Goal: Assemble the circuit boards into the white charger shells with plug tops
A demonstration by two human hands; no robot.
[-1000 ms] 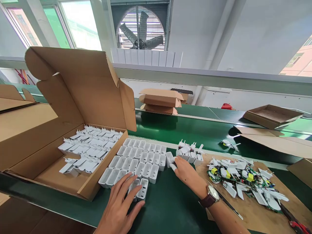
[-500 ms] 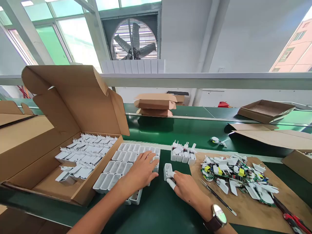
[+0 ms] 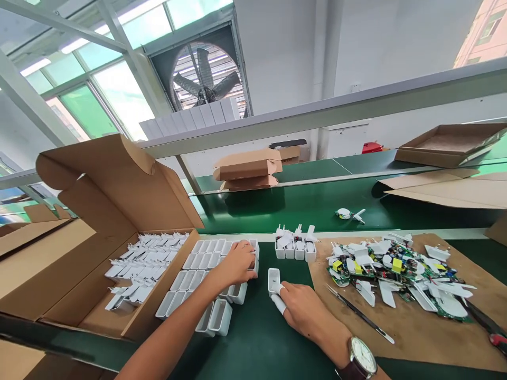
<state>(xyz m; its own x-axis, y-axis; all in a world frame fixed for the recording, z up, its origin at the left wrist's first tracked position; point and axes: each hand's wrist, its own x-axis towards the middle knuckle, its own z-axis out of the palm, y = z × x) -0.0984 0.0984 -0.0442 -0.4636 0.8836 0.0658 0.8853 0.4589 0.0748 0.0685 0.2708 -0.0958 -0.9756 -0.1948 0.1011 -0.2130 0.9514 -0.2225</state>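
Observation:
My left hand (image 3: 236, 264) reaches over rows of open white plastic cases (image 3: 202, 259). Its fingers and thumb close on a white plastic case (image 3: 255, 258) at the right end of the rows, partly hidden by the hand. White finger covers show on my right hand (image 3: 303, 310), whose fingers grip a single white plastic case (image 3: 273, 281) on the green work surface. That case is upright, its opening facing up. Just beyond it, a short row of white cases (image 3: 295, 249) holds white parts with prongs.
On the left stands an open cardboard box (image 3: 144, 311) with rows of filled white cases. Circuit boards and white parts (image 3: 396, 272) lie heaped on a brown board (image 3: 356, 338) at right, near tweezers (image 3: 360, 314) and a red-handled tool (image 3: 498, 340). Behind runs a green belt (image 3: 309, 206).
My left hand's fingers have curled down onto a case, and some nearby cases have shifted apart. My right hand still holds its case. The head view has tilted.

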